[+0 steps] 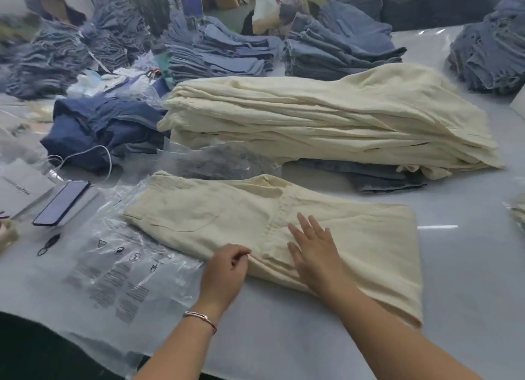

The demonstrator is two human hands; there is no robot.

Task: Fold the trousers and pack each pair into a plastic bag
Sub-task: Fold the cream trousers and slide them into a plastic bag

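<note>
The right hand (314, 247) lay flat, fingers straight, on the folded cream trousers (355, 237); the left hand (225, 269) pinched their near edge beside the clear plastic bag (119, 269)

The trousers (255, 226) under the right hand (315, 246) were plain cream, like the stack (326, 118) beyond; the plastic bag (113, 269) left of the left hand (224, 271) was clear with black print.

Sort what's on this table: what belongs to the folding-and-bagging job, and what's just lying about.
Job:
- cream cotton trousers being folded
- left hand, pinching their near edge
- right hand, flat on them
- clear printed plastic bags
- stack of cream trousers

Lying about:
- black smartphone
- white cable
- white paper bag
</note>
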